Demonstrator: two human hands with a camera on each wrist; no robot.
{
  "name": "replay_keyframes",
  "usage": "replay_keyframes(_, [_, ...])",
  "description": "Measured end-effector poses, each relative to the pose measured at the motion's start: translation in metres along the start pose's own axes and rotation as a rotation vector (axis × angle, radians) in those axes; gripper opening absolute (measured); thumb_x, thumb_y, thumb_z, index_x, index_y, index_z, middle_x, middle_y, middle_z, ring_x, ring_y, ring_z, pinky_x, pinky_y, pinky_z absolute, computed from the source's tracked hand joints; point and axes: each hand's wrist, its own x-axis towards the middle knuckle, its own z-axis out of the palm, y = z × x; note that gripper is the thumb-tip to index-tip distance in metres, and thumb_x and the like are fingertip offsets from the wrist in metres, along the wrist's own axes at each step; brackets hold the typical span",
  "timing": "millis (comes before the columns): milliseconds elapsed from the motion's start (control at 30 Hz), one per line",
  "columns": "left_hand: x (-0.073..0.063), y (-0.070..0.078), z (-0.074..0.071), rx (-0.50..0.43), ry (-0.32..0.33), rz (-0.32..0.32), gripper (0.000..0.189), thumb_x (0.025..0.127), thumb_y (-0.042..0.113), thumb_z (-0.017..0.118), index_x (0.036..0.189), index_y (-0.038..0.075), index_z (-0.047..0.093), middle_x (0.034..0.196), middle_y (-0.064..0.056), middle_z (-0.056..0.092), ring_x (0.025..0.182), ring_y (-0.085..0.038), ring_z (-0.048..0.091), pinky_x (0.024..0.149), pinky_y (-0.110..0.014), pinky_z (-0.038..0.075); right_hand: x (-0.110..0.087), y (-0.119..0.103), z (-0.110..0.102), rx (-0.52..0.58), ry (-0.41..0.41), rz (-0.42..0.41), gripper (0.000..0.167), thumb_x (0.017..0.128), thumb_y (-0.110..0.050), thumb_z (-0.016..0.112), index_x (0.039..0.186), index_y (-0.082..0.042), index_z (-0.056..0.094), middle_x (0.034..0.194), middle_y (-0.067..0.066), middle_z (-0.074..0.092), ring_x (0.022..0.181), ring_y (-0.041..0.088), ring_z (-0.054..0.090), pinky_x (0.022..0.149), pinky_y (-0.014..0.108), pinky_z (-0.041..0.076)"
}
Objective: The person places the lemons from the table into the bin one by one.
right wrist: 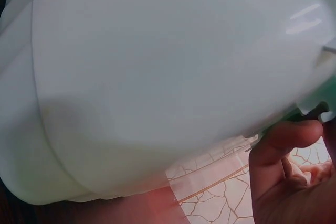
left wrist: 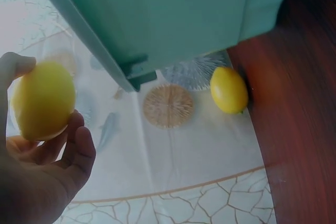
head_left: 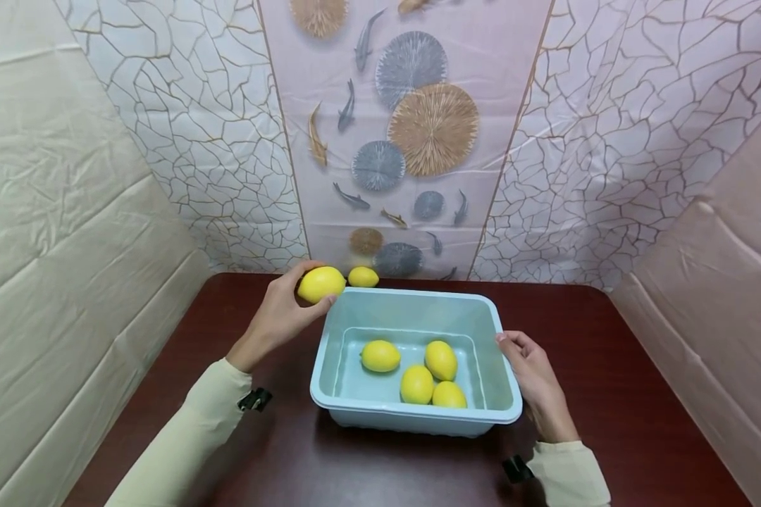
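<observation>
My left hand (head_left: 281,304) grips a yellow lemon (head_left: 321,284) between thumb and fingers, just beyond the far left corner of a light blue plastic basin (head_left: 415,419). In the left wrist view the held lemon (left wrist: 44,100) is clear of the tabletop, beside the basin's wall (left wrist: 173,14). My right hand (head_left: 533,373) pinches the basin's right rim, thumb on top; the right wrist view shows its curled fingers (right wrist: 286,140) at the rim. Several lemons lie on the basin floor, one (head_left: 380,356) at left and the others grouped at right.
Another lemon (head_left: 363,277) rests on the dark red-brown table (head_left: 260,451) behind the basin, close to the back edge. Patterned cloth (head_left: 380,232) with fish and round motifs hangs behind the table. Beige cloth walls (head_left: 70,246) stand at both sides.
</observation>
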Motion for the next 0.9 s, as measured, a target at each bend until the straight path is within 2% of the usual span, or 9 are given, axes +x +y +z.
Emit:
replay_keyframes(433, [-0.003, 0.012, 0.006, -0.049, -0.071, 0.055, 0.057, 0.088, 0.014, 0.084, 0.139, 0.011, 0.059, 0.124, -0.008, 0.067, 0.098, -0.023, 0.065, 0.081, -0.039, 0.058, 0.002, 0.0, 0.0, -0.006, -0.007, 0.0, 0.046, 0.111, -0.038, 0.053, 0.138, -0.001, 0.051, 0.1, 0.002, 0.07, 0.081, 0.009, 0.065, 0.068, 0.028, 0.057])
replay_keyframes(600, [0.0, 0.016, 0.007, -0.083, -0.093, 0.054, 0.062, 0.086, 0.012, 0.087, 0.14, 0.009, 0.057, 0.128, -0.01, 0.066, 0.101, -0.026, 0.065, 0.084, -0.043, 0.059, 0.005, -0.003, -0.001, -0.002, 0.0, -0.007, 0.047, 0.111, -0.04, 0.054, 0.138, -0.002, 0.051, 0.101, 0.002, 0.07, 0.082, 0.01, 0.066, 0.068, 0.028, 0.057])
replay_keyframes(733, [-0.003, 0.018, 0.01, -0.075, -0.126, 0.024, 0.064, 0.084, 0.012, 0.089, 0.14, 0.009, 0.058, 0.129, -0.01, 0.067, 0.103, -0.026, 0.064, 0.087, -0.045, 0.058, 0.004, -0.002, -0.001, 0.003, 0.0, 0.011, 0.047, 0.111, -0.039, 0.054, 0.139, -0.002, 0.05, 0.099, 0.001, 0.069, 0.081, 0.009, 0.066, 0.068, 0.028, 0.057])
replay_keyframes(900, [-0.007, 0.018, 0.015, -0.035, -0.161, 0.056, 0.063, 0.081, 0.008, 0.09, 0.136, 0.007, 0.058, 0.128, -0.01, 0.065, 0.104, -0.026, 0.064, 0.09, -0.045, 0.058, 0.003, 0.001, -0.001, 0.007, -0.007, 0.004, 0.045, 0.111, -0.037, 0.053, 0.138, -0.001, 0.051, 0.097, 0.001, 0.068, 0.08, 0.01, 0.065, 0.067, 0.028, 0.057])
